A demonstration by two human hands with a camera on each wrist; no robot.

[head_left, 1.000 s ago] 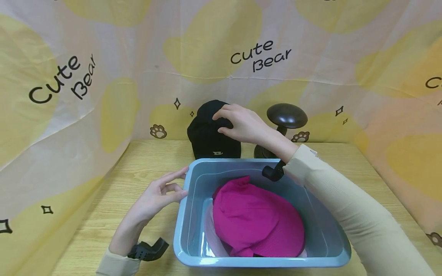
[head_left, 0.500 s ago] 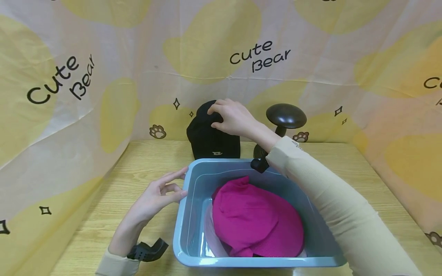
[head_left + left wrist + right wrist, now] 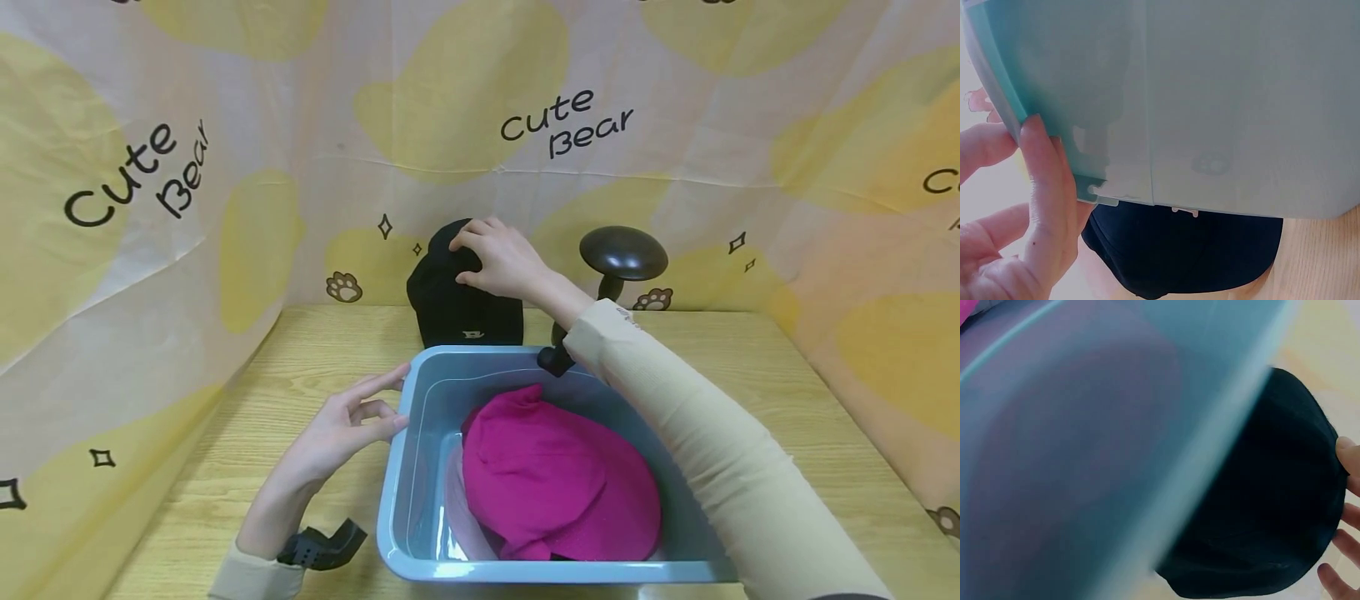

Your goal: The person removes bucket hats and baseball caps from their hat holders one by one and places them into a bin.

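Observation:
A black baseball cap (image 3: 468, 312) stands upright behind the blue plastic basin (image 3: 438, 568), a small light emblem low on its front. My right hand (image 3: 501, 254) is at the top of the cap, thumb and index finger curved apart over it. In the right wrist view its fingertips (image 3: 1346, 515) are spread along the cap's edge. My left hand (image 3: 341, 425) touches the basin's left rim with index finger and thumb. From the left wrist, fingers (image 3: 1044, 169) lie against the basin's outer wall. Inside the basin a magenta cap (image 3: 555, 475) lies over a pale lilac one (image 3: 461, 508).
A dark brown hat stand with a domed top (image 3: 622, 252) stands right of the black cap, partly behind my right forearm. Behind the wooden table (image 3: 330, 342) hangs a yellow and white printed cloth (image 3: 465, 100). Black camera mounts sit on both wrists.
My right hand has moved left a little and slightly up over the black cap, then nearly stopped. My left hand, the basin and the caps stay where they were.

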